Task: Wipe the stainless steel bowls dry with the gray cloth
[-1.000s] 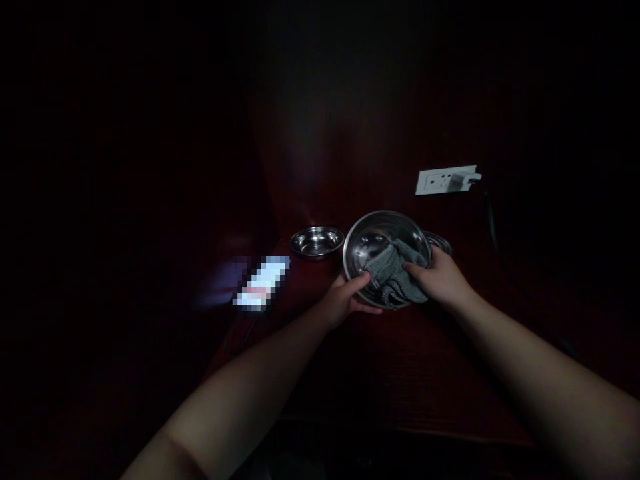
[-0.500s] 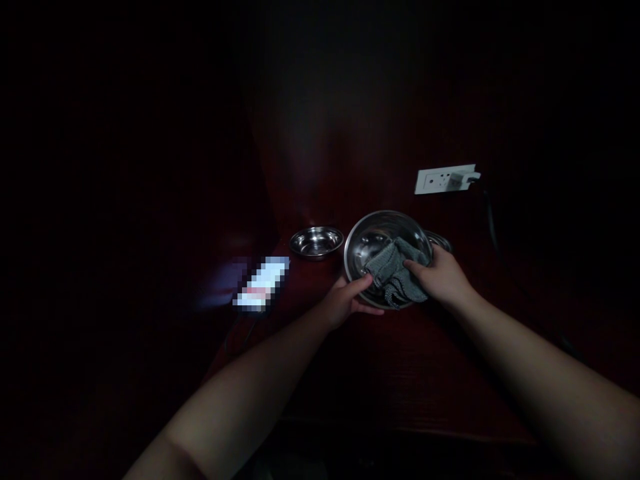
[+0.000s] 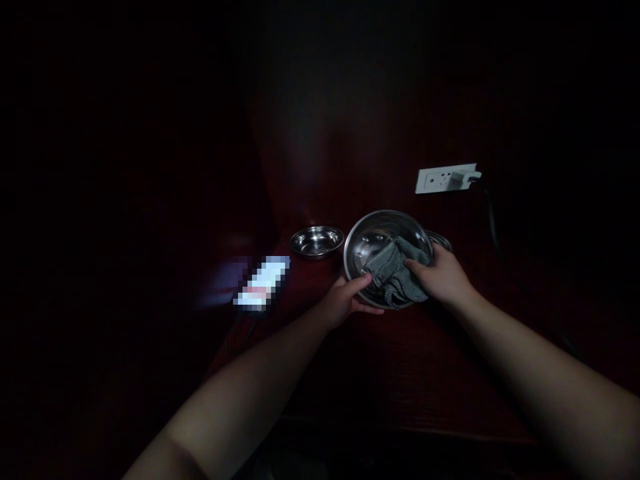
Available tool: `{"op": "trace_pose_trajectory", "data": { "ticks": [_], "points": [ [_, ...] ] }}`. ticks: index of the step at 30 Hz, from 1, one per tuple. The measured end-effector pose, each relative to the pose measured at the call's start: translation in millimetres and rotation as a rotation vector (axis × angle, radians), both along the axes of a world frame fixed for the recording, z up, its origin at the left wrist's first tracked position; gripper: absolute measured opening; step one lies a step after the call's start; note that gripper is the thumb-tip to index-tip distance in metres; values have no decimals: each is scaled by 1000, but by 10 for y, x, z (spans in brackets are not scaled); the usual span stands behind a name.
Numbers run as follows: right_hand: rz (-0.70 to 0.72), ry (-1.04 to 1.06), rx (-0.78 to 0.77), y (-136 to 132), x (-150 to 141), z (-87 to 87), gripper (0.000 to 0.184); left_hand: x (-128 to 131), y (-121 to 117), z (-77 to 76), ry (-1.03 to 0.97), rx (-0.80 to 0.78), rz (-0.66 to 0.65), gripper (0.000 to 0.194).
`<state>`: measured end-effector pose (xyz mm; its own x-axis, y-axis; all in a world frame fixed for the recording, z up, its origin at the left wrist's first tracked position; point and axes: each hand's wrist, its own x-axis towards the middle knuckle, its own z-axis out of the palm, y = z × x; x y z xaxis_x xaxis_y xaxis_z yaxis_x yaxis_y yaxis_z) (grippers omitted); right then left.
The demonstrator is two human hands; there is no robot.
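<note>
Left hand: closed round the near left side of the large bowl, thumb over the rim at the cloth's edge, the other fingers spread along the outside and underneath.
Right hand: gripping the bowl's right side, thumb pressing the cloth against it; the other fingers go behind the wall and are mostly hidden.
Large bowl: shiny metal, between the two hands, tilted so that its open inside faces the camera.
Cloth: grey-green, bunched and folded, inside the bowl on its lower right part, under the right thumb and reaching the left thumb.
Small dish: shallow metal, upright on the table, beyond the left hand and a little to its left.
Second dish: metal, just beyond the right hand, partly hidden by it and the bowl.
Phone: bright, blurred screen, left of the left hand, with thin cords on its near side.
Socket panel: white, on the wall beyond the right hand, a plug at its right end and a dark cable hanging close by.
Table: dark red, below both hands, dimly lit.
</note>
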<state>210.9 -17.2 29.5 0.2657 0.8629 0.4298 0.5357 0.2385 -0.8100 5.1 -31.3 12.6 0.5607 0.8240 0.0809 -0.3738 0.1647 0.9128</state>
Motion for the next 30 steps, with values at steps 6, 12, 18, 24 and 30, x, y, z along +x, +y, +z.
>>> {"op": "trace_pose_trajectory", "data": {
  "ticks": [6,12,18,24,30],
  "points": [
    [-4,3,15,-27,-17,25,39,11,-3,7,4,-18,30,58],
    [-16,45,-2,-19,-16,18,38,13,12,-19,-3,-11,23,61],
    [22,282,-128,0,-13,-20,36,18,13,-28,-11,-7,14,61],
    [52,391,-188,-8,-34,-15,32,13,19,-39,-7,8,0,65],
    [32,360,-178,-8,-34,-17,34,11,21,-41,6,19,6,69]
  ]
}}
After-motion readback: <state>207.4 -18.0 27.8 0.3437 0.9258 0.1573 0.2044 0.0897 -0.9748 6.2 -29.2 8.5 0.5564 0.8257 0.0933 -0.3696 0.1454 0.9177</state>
